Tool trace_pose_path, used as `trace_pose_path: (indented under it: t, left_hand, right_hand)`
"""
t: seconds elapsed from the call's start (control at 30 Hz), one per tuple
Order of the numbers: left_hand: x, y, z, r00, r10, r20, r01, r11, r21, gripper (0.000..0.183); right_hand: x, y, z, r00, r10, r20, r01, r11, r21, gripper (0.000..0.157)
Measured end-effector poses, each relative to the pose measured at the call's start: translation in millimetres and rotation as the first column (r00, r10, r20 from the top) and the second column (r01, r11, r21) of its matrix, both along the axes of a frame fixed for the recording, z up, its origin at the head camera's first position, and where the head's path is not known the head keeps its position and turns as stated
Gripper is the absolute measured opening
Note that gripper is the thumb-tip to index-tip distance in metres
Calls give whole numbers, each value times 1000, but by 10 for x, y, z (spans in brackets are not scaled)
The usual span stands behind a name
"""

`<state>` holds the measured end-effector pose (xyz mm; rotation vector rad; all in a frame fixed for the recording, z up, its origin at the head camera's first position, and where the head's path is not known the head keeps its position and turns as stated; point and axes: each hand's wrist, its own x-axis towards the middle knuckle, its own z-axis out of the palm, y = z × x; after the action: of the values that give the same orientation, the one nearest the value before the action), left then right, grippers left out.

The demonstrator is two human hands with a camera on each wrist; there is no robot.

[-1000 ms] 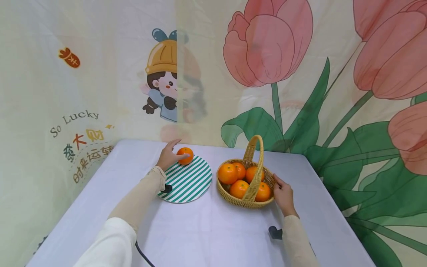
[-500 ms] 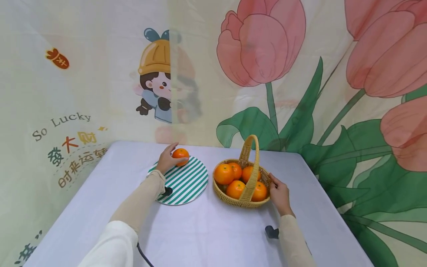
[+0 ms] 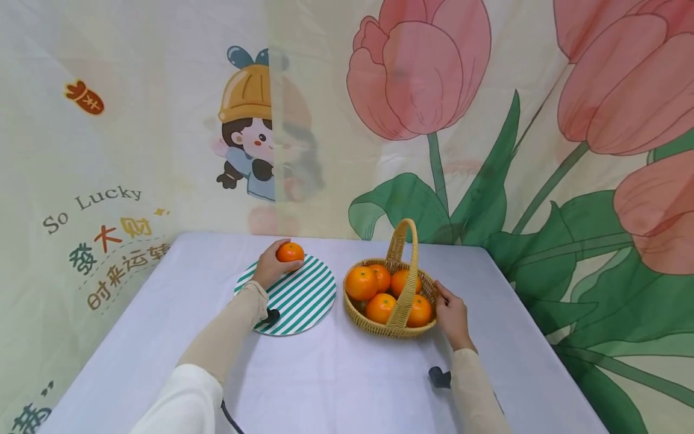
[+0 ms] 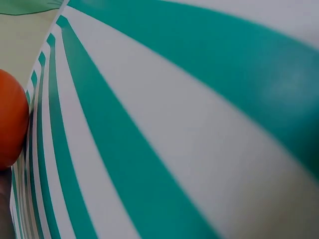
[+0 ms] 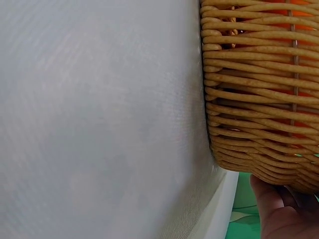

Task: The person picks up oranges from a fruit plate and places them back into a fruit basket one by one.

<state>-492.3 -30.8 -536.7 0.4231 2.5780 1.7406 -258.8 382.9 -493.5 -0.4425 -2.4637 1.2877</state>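
Note:
My left hand [image 3: 271, 265] holds an orange [image 3: 290, 252] at the far part of a round mat [image 3: 306, 295] with green and white stripes. The thumb lies across the near side of the fruit; the fingers curve behind it. At the left edge of the left wrist view, the orange [image 4: 11, 119] appears beside the striped surface. To the right of the mat, a wicker basket [image 3: 362, 320] with a tall arched handle contains several oranges [image 3: 379, 308]. My right hand [image 3: 454, 316] grips the basket's right side at the rim. Part of that hand [image 5: 286, 219] shows in the right wrist view.
A white cloth covers the table [image 3: 336, 386]. A printed curtain [image 3: 325, 120] with tulips stands behind it. Black wrist devices [image 3: 440, 377] sit by both forearms, and a dark cable [image 3: 230, 416] hangs near the left sleeve.
My left hand's fingers have closed in around the orange from a wider spread. The head view has turned slightly left, so everything sits a little further right or left; the basket remains gripped.

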Motion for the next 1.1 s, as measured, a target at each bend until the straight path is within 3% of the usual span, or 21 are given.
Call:
trace_pose_path:
  t: [0.3, 0.6, 0.83, 1.1]
  left_hand:
    - [53, -2, 169, 1000, -21, -24, 21, 1000, 18, 85]
    - [275, 416, 640, 988, -129, -80, 136, 988, 79, 74]
    - [504, 794, 869, 960, -245, -133, 253, 966, 49, 70]
    - [705, 1215, 1020, 921, -357, -156, 370, 927, 62, 69]
  right_hand:
    - [-46, -49, 46, 1000, 12, -16, -12, 1000, -15, 45]
    - [-41, -24, 32, 1000, -5, 4, 5, 1000, -20, 45]
    - [-25, 7, 27, 1000, -11, 10, 11, 999, -36, 46]
    - [-6, 17, 23, 999, 0, 34, 2, 999, -51, 46]
